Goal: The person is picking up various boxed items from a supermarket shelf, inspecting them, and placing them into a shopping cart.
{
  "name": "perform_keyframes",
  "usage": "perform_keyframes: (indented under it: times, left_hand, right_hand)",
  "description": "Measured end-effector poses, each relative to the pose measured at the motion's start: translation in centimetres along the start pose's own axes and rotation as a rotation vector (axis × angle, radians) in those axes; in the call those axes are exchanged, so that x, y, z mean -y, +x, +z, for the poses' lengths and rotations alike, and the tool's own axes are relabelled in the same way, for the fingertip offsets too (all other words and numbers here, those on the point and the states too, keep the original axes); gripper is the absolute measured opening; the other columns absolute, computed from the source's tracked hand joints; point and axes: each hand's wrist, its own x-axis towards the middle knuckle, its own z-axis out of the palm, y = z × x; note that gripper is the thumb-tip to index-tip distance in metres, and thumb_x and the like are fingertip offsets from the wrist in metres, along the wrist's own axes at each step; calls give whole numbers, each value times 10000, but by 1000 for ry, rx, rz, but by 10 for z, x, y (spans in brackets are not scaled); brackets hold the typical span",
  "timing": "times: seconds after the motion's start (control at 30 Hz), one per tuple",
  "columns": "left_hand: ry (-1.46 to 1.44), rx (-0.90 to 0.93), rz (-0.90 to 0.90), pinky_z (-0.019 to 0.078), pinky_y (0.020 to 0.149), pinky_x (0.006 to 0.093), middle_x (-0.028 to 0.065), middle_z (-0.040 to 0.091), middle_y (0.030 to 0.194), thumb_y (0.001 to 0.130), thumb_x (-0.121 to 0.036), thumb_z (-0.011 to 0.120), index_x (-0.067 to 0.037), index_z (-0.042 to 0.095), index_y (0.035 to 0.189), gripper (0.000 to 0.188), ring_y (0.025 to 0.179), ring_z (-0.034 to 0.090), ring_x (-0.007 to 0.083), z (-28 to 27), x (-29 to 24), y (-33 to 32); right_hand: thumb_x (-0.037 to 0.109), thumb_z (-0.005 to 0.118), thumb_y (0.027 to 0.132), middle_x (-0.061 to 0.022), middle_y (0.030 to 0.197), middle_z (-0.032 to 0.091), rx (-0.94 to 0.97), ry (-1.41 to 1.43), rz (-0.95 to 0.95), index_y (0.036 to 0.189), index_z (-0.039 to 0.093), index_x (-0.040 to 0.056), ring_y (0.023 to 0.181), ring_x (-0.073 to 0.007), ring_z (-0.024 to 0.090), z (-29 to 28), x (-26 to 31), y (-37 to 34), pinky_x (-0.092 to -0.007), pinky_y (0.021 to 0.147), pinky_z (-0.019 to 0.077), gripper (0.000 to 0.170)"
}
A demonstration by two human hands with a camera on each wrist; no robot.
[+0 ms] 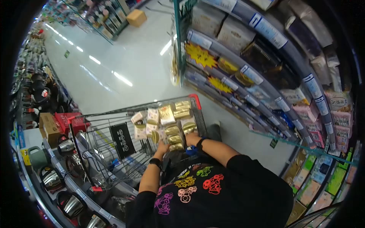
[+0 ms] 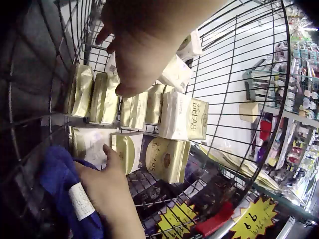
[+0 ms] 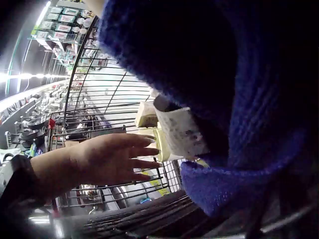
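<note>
Several gold-and-white wrapped packs (image 1: 167,114) stand in rows inside a wire shopping cart (image 1: 102,152). My left hand (image 1: 163,147) is at the near end of the rows; in the right wrist view that same left hand (image 3: 107,154) stretches its fingers, spread, toward the packs (image 3: 161,144). My right hand (image 1: 192,139) is beside the neighbouring row. In the left wrist view, the right hand's thumb (image 2: 110,155) lies against a white pack (image 2: 94,142), its other fingers hidden. A blue knitted cloth (image 2: 62,184) with a white label lies by that hand and covers much of the right wrist view.
Shelves of boxed goods (image 1: 235,34) with yellow star price signs (image 1: 200,55) line the right. Pots and kettles (image 1: 53,176) stand on shelves at the left, close to the cart. Ahead is the aisle floor (image 1: 102,64), with a cardboard box (image 1: 136,18) farther off.
</note>
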Motion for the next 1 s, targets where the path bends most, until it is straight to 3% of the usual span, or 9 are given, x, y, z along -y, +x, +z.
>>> perform_keyframes:
  times: [0.07, 0.17, 0.23, 0.3, 0.47, 0.53, 0.63, 0.87, 1.0]
  left_hand:
    - [-17, -37, -50, 367, 963, 374, 300, 434, 1249, 704, -264, 687, 87, 317, 1291, 777, 1174, 434, 372, 7, 17, 11]
    - [14, 31, -27, 367, 963, 377, 293, 432, 1258, 718, -267, 673, 80, 299, 1306, 779, 1173, 436, 368, 6, -1, 5]
    - [-74, 86, -108, 366, 958, 363, 285, 437, 1258, 717, -278, 668, 85, 294, 1306, 786, 1169, 442, 367, 16, 13, 18]
    - [-62, 71, -81, 371, 952, 358, 279, 456, 1239, 702, -256, 675, 88, 301, 1297, 782, 1151, 459, 358, 18, -6, 13]
    - [-139, -47, 2, 386, 938, 354, 275, 476, 1214, 654, -224, 686, 90, 328, 1281, 788, 1127, 480, 340, 18, -33, 18]
    - [-95, -38, -6, 390, 932, 349, 276, 480, 1208, 638, -227, 678, 93, 343, 1272, 786, 1122, 483, 343, 15, -49, 8]
    - [-220, 9, -163, 400, 905, 351, 257, 501, 1186, 649, -241, 649, 89, 371, 1259, 747, 1089, 505, 329, 35, 19, 50]
    - [-240, 55, -243, 434, 757, 348, 202, 613, 902, 643, -235, 623, 72, 555, 940, 432, 853, 578, 293, 14, -15, 25]
    - [44, -18, -164, 447, 770, 377, 247, 613, 912, 668, -335, 615, 80, 554, 933, 496, 880, 592, 342, 6, -25, 21]
  right_hand:
    - [249, 608, 802, -176, 979, 614, 163, -45, -75, 964, 646, 28, 722, -308, 599, 11, -4, 22, -431, 586, 493, 276]
    - [253, 587, 816, -177, 915, 623, 168, -36, -89, 919, 655, 30, 655, -296, 582, 20, -9, 42, -426, 551, 478, 255]
    - [253, 578, 822, -167, 934, 624, 225, -23, -53, 967, 643, 26, 621, -286, 581, 12, -9, 44, -415, 524, 474, 277]
    - [237, 590, 810, -129, 917, 647, 46, -75, 3, 1143, 563, 34, 635, -230, 609, 10, -3, 41, -360, 470, 474, 391]
    - [189, 619, 759, -94, 889, 660, -127, -21, 23, 1099, 590, 58, 619, -214, 619, -5, 10, 31, -331, 487, 480, 366]
    - [183, 612, 754, -110, 851, 658, -4, 23, 12, 966, 641, 43, 644, -229, 624, -10, 12, 43, -344, 497, 483, 255]
    - [204, 613, 754, -108, 800, 652, 74, 90, 7, 827, 673, 52, 672, -240, 621, 3, 18, 54, -363, 517, 479, 179]
    - [165, 611, 694, -165, 804, 642, 88, 126, -113, 807, 672, 11, 723, -306, 622, -12, 16, 40, -418, 600, 503, 200]
    - [183, 595, 682, -165, 799, 643, 82, 174, -144, 804, 672, 2, 736, -319, 623, -24, 18, 29, -431, 618, 500, 232]
